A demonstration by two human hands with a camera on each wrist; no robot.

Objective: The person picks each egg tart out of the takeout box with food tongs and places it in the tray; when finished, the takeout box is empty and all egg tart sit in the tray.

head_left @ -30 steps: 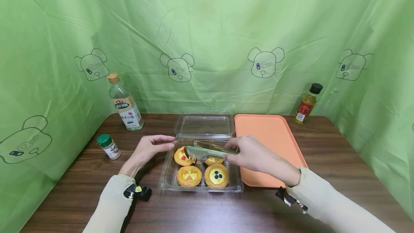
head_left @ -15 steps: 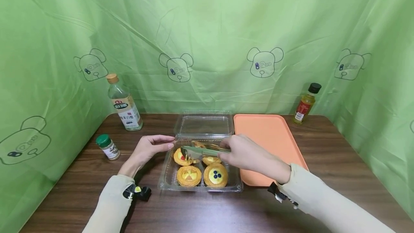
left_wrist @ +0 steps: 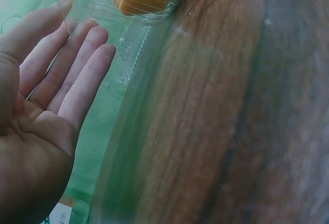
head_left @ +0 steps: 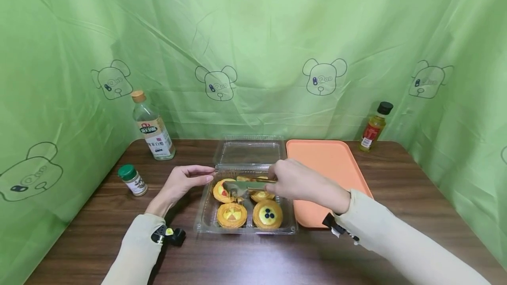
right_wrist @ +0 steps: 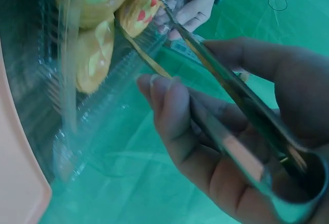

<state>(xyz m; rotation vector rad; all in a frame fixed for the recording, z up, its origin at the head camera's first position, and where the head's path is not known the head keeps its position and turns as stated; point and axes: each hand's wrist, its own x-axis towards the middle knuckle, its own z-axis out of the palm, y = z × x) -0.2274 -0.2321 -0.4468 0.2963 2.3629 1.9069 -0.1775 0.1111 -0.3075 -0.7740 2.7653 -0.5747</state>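
Observation:
A clear plastic clamshell box [head_left: 206,221] lies with its lid folded back and holds several round tarts. My left hand [head_left: 184,184] is at the box's back left corner, thumb and fingertips at the rim, fingers nearly straight. With my right hand [head_left: 299,181] I grip metal tongs [right_wrist: 239,95] over the back row. In the right wrist view, their tips sit either side of a tart with red pieces [right_wrist: 141,11]. Beside it is another tart [head_left: 262,195], partly hidden by the tongs. In front lie a tart with yellow pieces [head_left: 232,215] and a blueberry tart [head_left: 267,214].
Right of the box lies an orange tray [head_left: 328,157], partly behind my right forearm. A tall white-labelled bottle [head_left: 158,137] and a green-capped spice jar [head_left: 134,181] stand on the left. An oil bottle [head_left: 373,131] stands at the back right. Green cloth [head_left: 269,34] surrounds the table.
My right hand has moved left with the tongs, and their tips have come lower over the red-topped tart. The blueberry tart has shifted slightly right. My left hand has stayed put.

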